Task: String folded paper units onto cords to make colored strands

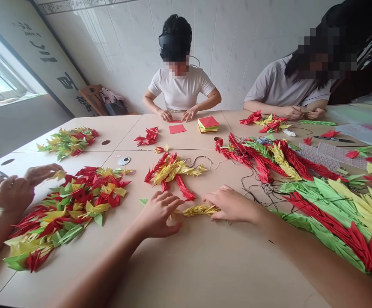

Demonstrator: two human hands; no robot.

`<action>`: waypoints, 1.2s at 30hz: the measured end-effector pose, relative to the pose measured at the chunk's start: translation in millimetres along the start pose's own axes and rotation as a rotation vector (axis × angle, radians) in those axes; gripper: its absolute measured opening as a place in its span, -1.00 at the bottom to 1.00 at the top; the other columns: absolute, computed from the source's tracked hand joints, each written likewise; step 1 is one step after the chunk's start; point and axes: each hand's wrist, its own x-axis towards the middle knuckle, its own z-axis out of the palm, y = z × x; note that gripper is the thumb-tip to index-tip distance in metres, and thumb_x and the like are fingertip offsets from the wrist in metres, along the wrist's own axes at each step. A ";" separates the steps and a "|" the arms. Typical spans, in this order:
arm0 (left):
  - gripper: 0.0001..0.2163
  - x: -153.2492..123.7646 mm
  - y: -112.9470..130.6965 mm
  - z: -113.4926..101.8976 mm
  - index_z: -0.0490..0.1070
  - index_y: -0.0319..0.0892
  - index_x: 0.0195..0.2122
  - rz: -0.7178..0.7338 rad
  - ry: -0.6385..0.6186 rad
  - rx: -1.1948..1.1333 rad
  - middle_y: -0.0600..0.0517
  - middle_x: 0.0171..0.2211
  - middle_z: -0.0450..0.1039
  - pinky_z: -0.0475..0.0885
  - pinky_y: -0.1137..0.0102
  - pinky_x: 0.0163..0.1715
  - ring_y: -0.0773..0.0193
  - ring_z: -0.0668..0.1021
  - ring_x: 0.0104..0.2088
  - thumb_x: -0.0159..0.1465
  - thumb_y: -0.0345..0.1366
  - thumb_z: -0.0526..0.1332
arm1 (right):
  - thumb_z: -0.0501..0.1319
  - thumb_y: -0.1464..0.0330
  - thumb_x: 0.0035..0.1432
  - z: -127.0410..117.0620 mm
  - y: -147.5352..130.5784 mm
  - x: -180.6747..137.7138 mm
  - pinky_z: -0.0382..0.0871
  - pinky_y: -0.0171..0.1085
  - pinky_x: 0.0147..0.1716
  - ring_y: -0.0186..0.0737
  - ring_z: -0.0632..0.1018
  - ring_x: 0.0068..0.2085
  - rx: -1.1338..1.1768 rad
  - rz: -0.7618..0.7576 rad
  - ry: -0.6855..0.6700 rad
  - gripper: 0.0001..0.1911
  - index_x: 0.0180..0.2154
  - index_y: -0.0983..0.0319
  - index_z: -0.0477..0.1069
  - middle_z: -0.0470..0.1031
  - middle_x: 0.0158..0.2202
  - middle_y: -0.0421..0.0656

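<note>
A short strand of folded yellow paper pieces (201,210) lies on the table between my hands. My left hand (160,214) is at its left end, fingers spread and thumb apart, with a bit of yellow paper partly hidden under the fingers. At the right end, my right hand (232,206) has its fingers and thumb around the strand, whose end disappears beneath the palm. Just beyond lies a bunch of red and yellow folded-paper strands (173,171) with dark cord. A small green paper piece (143,201) rests beside my left hand.
A heap of red, yellow and green folded paper (76,201) lies left, beside another person's hands (15,190) with scissors. Long paper strands (320,205) and tangled black cords (263,192) spread right. Across the table (205,269), two people work near stacked paper squares (208,124).
</note>
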 end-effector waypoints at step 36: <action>-0.83 3.7 8.2 10.3 0.46 -0.08 -0.23 0.097 0.093 0.002 0.08 -0.34 0.57 0.27 0.31 -0.26 0.30 0.55 -0.34 0.36 -0.24 0.09 | 0.31 0.46 0.03 2.2 6.9 4.4 0.27 -0.36 -0.30 -0.24 0.51 -0.22 0.288 -0.192 -0.055 -0.39 0.14 0.19 0.27 0.53 -0.20 -0.17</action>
